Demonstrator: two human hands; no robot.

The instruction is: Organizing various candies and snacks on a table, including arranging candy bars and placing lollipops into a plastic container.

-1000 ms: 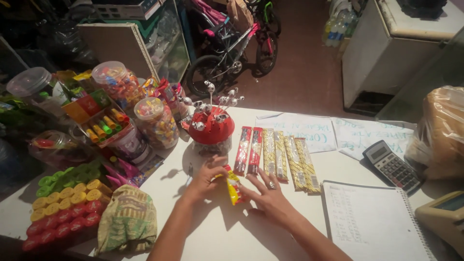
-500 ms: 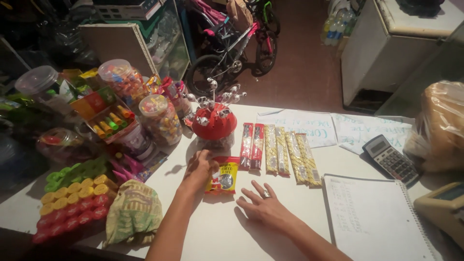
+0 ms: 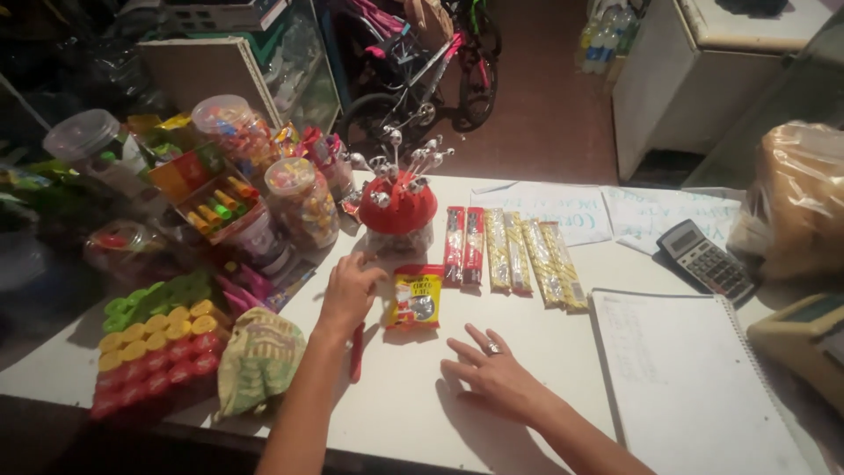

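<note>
Yellow-and-red snack packet lies flat on the white counter, at the left end of a row of long wrappers, just left of the two red bar packs. Four yellow striped bar packs run on to the right, all side by side and neat. So the row looks laid out, with the packet set at its end; it sits a bit lower than the bars and slightly askew, so squaring it up looks like what is left.

Left hand rests just beside the packet's left edge, fingers curled loosely, gripping nothing; can't tell if fingertips touch the packet. A red pen-like stick lies on the counter under that wrist. Right hand is flat on the counter below and right of the packet, fingers spread, empty, a ring on one finger.

Around: red lollipop stand right behind the packet, candy jars to its left, a rack of round coloured sweets, a patterned bag. Right side: spiral notebook, calculator, paper sheets, a bagged loaf.

The lollipop stand crowds the space behind the packet; the counter in front is open.
</note>
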